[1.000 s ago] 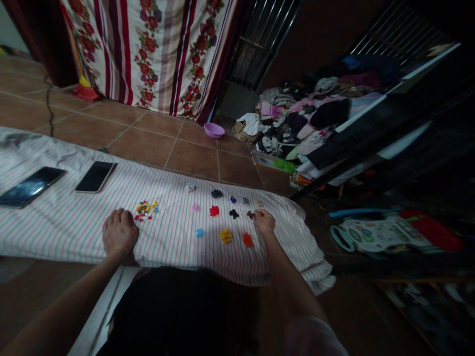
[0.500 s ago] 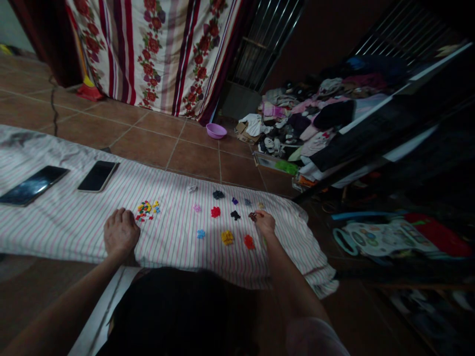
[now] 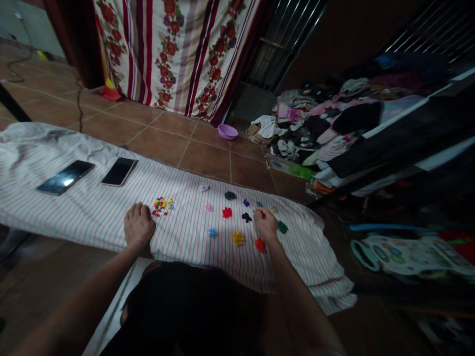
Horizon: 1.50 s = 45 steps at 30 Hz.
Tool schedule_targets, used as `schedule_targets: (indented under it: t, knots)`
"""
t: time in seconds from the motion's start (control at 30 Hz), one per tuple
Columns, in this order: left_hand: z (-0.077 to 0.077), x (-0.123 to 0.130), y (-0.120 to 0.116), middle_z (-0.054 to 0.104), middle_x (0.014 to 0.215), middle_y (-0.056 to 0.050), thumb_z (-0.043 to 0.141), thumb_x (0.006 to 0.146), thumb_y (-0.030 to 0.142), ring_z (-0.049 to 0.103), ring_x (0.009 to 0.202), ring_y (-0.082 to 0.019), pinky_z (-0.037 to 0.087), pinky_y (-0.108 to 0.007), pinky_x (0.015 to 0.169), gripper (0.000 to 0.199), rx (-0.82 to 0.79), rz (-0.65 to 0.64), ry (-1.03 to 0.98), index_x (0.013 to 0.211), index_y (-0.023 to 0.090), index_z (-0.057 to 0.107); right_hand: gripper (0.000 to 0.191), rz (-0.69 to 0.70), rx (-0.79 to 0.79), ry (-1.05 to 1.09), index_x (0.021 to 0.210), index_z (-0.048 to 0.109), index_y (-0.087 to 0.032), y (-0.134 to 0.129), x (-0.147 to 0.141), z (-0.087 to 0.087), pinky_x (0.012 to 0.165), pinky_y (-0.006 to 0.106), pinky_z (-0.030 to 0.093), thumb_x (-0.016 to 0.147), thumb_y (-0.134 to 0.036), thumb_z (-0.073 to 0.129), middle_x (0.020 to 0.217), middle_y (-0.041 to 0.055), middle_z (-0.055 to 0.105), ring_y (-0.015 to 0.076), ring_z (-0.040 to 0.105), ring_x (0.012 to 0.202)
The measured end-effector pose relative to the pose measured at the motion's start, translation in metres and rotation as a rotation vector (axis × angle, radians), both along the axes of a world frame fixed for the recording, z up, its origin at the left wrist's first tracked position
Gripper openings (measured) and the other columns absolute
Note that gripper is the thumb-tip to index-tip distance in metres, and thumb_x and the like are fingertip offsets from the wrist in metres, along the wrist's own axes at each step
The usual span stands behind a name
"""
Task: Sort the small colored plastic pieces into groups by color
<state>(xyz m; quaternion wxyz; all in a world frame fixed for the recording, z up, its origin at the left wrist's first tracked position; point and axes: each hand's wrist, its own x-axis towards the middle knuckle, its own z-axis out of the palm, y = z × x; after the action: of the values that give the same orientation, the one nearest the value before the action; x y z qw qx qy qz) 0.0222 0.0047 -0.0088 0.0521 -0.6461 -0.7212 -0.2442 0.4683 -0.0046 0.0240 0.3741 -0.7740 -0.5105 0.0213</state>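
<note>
My left hand (image 3: 139, 225) rests palm down on a striped cloth (image 3: 185, 217), its fingers slightly bent. Just right of it lies a mixed heap of tiny coloured pieces (image 3: 162, 205). My right hand (image 3: 266, 223) is pinched at the thumb and fingers, low over the cloth; whatever is in the pinch is too small to make out. Around it are small single-colour piles: black (image 3: 247, 217), orange-red (image 3: 260, 245), dark green (image 3: 282, 227) and yellow (image 3: 238, 238). Farther left sit red (image 3: 226, 212), light blue (image 3: 212, 232) and pink (image 3: 209, 207) ones.
Two phones (image 3: 119, 171) lie on the cloth's left part. Dark grey (image 3: 230, 196), purple (image 3: 246, 202) and white (image 3: 204, 188) piles line the far side. Beyond are a purple basin (image 3: 227, 132) on the tiled floor, a flowered curtain (image 3: 170, 54) and heaped clothes (image 3: 315, 118).
The view has swung left, so everything sits farther right. My right hand now covers the spot where brown pieces showed at its fingertips, and the dark green pile has come into sight.
</note>
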Motion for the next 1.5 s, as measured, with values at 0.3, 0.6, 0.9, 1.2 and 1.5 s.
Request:
schedule_targets:
  t: [0.3, 0.6, 0.9, 1.2, 1.5]
  knots:
    - [-0.002, -0.001, 0.001, 0.058, 0.125, -0.017, 0.035, 0.09, 0.022, 0.045, 0.124, -0.031, 0.035, -0.045, 0.101, 0.032, 0.001, 0.004, 0.019, 0.106, 0.012, 0.06, 0.03, 0.326, 0.146, 0.025, 0.089, 0.071, -0.018, 0.012, -0.103, -0.004, 0.081, 0.033, 0.051, 0.081, -0.028, 0.043, 0.088, 0.0091, 0.07, 0.0202, 0.064, 0.084]
    - [-0.002, 0.0, 0.001, 0.058, 0.126, -0.016, 0.035, 0.089, 0.022, 0.045, 0.124, -0.031, 0.035, -0.044, 0.102, 0.031, 0.012, 0.005, 0.021, 0.105, 0.011, 0.06, 0.027, 0.606, 0.052, 0.106, 0.091, 0.071, -0.02, 0.016, -0.195, -0.025, 0.079, 0.03, 0.052, 0.085, -0.022, 0.045, 0.09, 0.0069, 0.069, 0.0179, 0.064, 0.085]
    - [0.001, 0.0, -0.001, 0.057, 0.127, -0.017, 0.035, 0.089, 0.022, 0.044, 0.125, -0.031, 0.03, -0.046, 0.106, 0.033, 0.027, -0.005, 0.021, 0.107, 0.01, 0.059, 0.024, 0.751, -0.1, 0.104, 0.101, 0.07, -0.024, 0.022, -0.266, -0.026, 0.082, 0.027, 0.05, 0.088, -0.019, 0.05, 0.095, 0.0035, 0.067, 0.0151, 0.063, 0.088]
    - [0.0, 0.0, -0.001, 0.056, 0.128, -0.018, 0.036, 0.088, 0.023, 0.044, 0.126, -0.031, 0.03, -0.046, 0.106, 0.033, 0.031, -0.015, -0.017, 0.108, 0.011, 0.059, 0.021, 0.694, -0.25, 0.032, 0.102, 0.068, -0.024, 0.027, -0.305, -0.018, 0.084, 0.025, 0.047, 0.086, -0.016, 0.056, 0.098, 0.0033, 0.063, 0.0147, 0.06, 0.088]
    - [-0.001, 0.0, 0.0, 0.056, 0.129, -0.019, 0.039, 0.085, 0.023, 0.043, 0.128, -0.032, 0.029, -0.048, 0.106, 0.033, 0.023, -0.027, -0.046, 0.109, 0.012, 0.059, 0.019, 0.652, -0.208, 0.01, 0.097, 0.064, -0.025, 0.023, -0.312, -0.019, 0.082, 0.027, 0.045, 0.085, -0.014, 0.054, 0.095, 0.0022, 0.061, 0.016, 0.057, 0.087]
